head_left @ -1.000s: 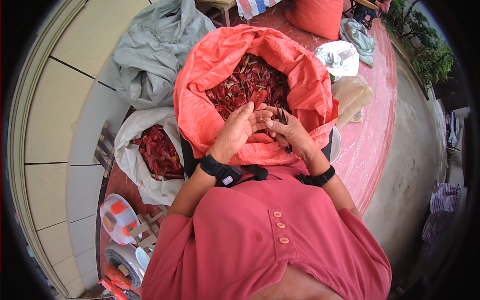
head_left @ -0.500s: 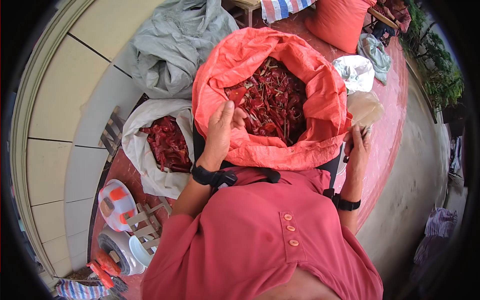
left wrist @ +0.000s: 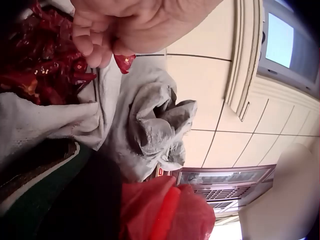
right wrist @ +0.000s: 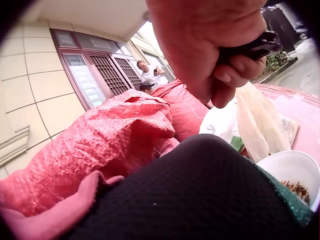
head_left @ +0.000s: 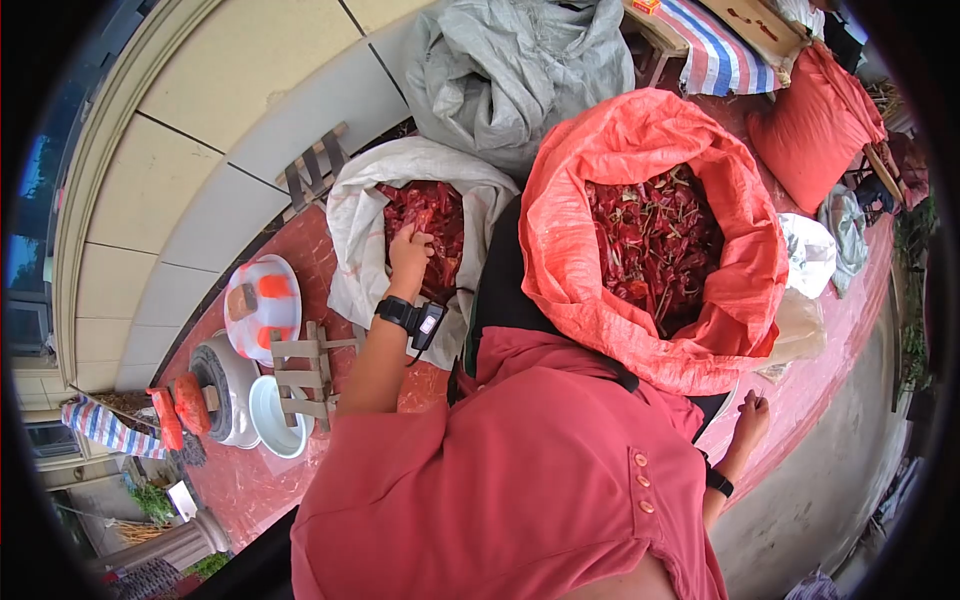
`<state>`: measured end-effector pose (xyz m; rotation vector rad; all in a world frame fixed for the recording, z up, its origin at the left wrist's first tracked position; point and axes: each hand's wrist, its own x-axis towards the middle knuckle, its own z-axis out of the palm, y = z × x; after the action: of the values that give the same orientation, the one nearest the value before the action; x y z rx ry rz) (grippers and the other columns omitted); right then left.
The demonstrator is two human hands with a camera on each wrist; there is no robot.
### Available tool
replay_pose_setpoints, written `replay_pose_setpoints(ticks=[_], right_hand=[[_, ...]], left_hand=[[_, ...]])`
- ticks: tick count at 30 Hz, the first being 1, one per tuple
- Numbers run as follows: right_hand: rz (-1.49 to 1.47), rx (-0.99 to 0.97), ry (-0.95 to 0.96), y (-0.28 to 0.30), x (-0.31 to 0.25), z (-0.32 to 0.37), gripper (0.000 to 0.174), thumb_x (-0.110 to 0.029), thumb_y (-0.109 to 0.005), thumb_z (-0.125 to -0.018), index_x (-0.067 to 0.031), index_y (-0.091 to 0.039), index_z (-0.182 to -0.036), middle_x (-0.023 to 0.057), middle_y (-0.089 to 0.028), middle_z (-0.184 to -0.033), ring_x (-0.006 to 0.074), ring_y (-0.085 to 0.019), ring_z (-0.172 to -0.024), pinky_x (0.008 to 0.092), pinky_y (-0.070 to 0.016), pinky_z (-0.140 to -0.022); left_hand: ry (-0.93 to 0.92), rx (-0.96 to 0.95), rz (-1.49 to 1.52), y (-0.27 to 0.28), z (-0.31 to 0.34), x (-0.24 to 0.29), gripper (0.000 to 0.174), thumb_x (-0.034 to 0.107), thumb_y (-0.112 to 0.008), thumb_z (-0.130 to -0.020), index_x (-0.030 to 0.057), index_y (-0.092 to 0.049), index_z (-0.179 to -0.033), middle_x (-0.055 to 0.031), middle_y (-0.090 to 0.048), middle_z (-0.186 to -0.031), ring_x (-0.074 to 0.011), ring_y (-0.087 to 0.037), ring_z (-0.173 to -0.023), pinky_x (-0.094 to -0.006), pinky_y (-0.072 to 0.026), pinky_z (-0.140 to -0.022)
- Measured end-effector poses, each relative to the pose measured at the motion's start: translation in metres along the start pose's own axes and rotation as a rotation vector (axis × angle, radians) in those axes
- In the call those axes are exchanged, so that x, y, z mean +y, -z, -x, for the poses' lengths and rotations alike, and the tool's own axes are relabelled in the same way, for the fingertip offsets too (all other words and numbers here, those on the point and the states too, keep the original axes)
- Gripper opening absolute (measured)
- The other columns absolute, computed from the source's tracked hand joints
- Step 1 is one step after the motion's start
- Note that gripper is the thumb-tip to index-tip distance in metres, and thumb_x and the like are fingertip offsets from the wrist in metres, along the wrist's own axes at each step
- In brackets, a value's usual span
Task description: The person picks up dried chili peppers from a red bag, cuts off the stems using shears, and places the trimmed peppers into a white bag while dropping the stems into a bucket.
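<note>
And the left hand (head_left: 408, 262), left of centre, pinches a red chili (left wrist: 124, 63), fingers nearly closed, over the white sack (head_left: 350, 225); lower right, the right hand (head_left: 750, 424) curls round a black tool (right wrist: 252, 46) (mostly hidden).

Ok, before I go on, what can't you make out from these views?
Pepper in the left hand: left wrist view, mostly behind the fingers.
Dark tool in the right hand: right wrist view, fingers cover part; head view, too small.
Lower contents of red sack and white sack: head view, hidden under the top layer.
Bowl: right wrist view, cut off by the right edge.
</note>
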<state>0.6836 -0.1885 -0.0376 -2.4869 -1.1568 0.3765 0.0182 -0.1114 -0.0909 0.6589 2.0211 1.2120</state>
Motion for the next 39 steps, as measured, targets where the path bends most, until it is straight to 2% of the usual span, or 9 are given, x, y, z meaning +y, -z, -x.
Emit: replay_pose_setpoints(ticks=[5, 13, 16, 19, 23, 30, 35, 36, 39], right_hand=[[-0.181, 0.082, 0.119, 0.005, -0.039, 0.007, 0.027, -0.025, -0.058, -0.091, 0.0010, -0.059, -0.086, 0.0082, -0.058, -0.065, 0.0156, -0.054, -0.058, 0.0333, -0.0441, -0.058], [-0.332, 0.111, 0.278, -0.009, -0.075, 0.020, 0.013, -0.012, -0.057, -0.092, 0.0007, -0.059, -0.090, 0.0037, -0.054, -0.069, 0.0082, -0.046, -0.063, 0.0266, -0.0424, -0.059], [-0.274, 0.107, 0.226, -0.011, -0.075, 0.022, 0.014, -0.012, -0.057, -0.092, 0.0014, -0.058, -0.090, 0.0045, -0.054, -0.069, 0.0097, -0.047, -0.064, 0.0270, -0.0428, -0.059], [-0.301, 0.072, 0.282, -0.027, -0.049, 0.011, 0.012, -0.011, -0.058, -0.088, 0.0011, -0.059, -0.091, 0.0084, -0.056, -0.071, 0.0121, -0.048, -0.064, 0.0296, -0.0442, -0.062], [-0.301, 0.026, 0.310, -0.033, -0.062, 0.018, 0.014, -0.012, -0.060, -0.085, 0.0014, -0.059, -0.090, 0.0107, -0.058, -0.072, 0.0152, -0.049, -0.065, 0.0318, -0.0451, -0.064], [-0.274, 0.029, 0.279, -0.031, -0.051, 0.017, 0.010, -0.008, -0.060, -0.085, 0.0022, -0.059, -0.088, 0.0054, -0.057, -0.071, 0.0119, -0.046, -0.065, 0.0287, -0.0433, -0.062], [-0.379, -0.023, 0.292, -0.041, -0.051, 0.019, 0.011, -0.005, -0.059, -0.085, 0.0025, -0.061, -0.092, 0.0054, -0.060, -0.075, 0.0120, -0.050, -0.070, 0.0282, -0.0453, -0.068], [-0.385, -0.007, 0.290, -0.040, -0.055, 0.020, 0.013, -0.006, -0.060, -0.086, 0.0025, -0.061, -0.096, 0.0078, -0.062, -0.078, 0.0138, -0.054, -0.072, 0.0298, -0.0469, -0.071], [-0.374, 0.059, 0.243, -0.035, -0.067, 0.023, 0.015, -0.007, -0.059, -0.088, 0.0021, -0.062, -0.098, 0.0066, -0.062, -0.078, 0.0134, -0.054, -0.071, 0.0305, -0.0479, -0.072]], left_hand=[[0.008, -0.013, 0.090, 0.008, -0.027, 0.004, 0.061, 0.025, -0.056, -0.094, 0.0031, -0.030, -0.145, -0.0146, -0.048, -0.134, -0.0201, -0.056, -0.105, -0.0302, -0.0499, -0.081], [-0.447, -0.352, -0.677, -0.019, -0.022, -0.015, 0.018, 0.015, -0.056, -0.084, -0.0003, -0.066, -0.087, -0.0210, -0.066, -0.081, -0.0361, -0.065, -0.081, -0.0411, -0.0507, -0.073], [-0.469, -0.940, -1.442, -0.008, -0.044, -0.089, 0.030, 0.024, -0.061, -0.083, -0.0008, -0.064, -0.100, -0.0233, -0.066, -0.093, -0.0371, -0.065, -0.089, -0.0405, -0.0504, -0.078], [-0.107, -0.735, -1.149, -0.003, 0.007, -0.097, 0.052, 0.036, -0.063, -0.081, -0.0001, -0.059, -0.118, -0.0265, -0.065, -0.094, -0.0396, -0.063, -0.092, -0.0441, -0.0481, -0.085], [-0.409, -0.278, -1.319, -0.027, 0.063, -0.103, 0.058, 0.034, -0.057, -0.088, 0.0073, -0.039, -0.136, -0.0247, -0.064, -0.094, -0.0378, -0.063, -0.094, -0.0493, -0.0472, -0.086], [-0.361, -0.327, -0.917, 0.011, 0.026, -0.064, 0.032, 0.034, -0.054, -0.090, 0.0042, -0.067, -0.086, -0.0167, -0.068, -0.087, -0.0316, -0.067, -0.080, -0.0419, -0.0505, -0.070], [0.220, -1.056, -1.035, 0.068, 0.017, -0.019, 0.030, 0.028, -0.058, -0.085, 0.0019, -0.072, -0.080, -0.0092, -0.068, -0.071, -0.0190, -0.065, -0.065, -0.0334, -0.0498, -0.060], [-0.152, -1.211, -1.469, 0.072, 0.002, -0.061, 0.022, 0.020, -0.058, -0.081, 0.0033, -0.073, -0.080, -0.0126, -0.070, -0.075, -0.0242, -0.067, -0.069, -0.0368, -0.0514, -0.063], [-0.417, -0.444, -1.616, 0.047, 0.043, -0.011, 0.023, 0.011, -0.059, -0.078, 0.0050, -0.069, -0.097, -0.0134, -0.068, -0.093, -0.0296, -0.066, -0.085, -0.0410, -0.0515, -0.071]])
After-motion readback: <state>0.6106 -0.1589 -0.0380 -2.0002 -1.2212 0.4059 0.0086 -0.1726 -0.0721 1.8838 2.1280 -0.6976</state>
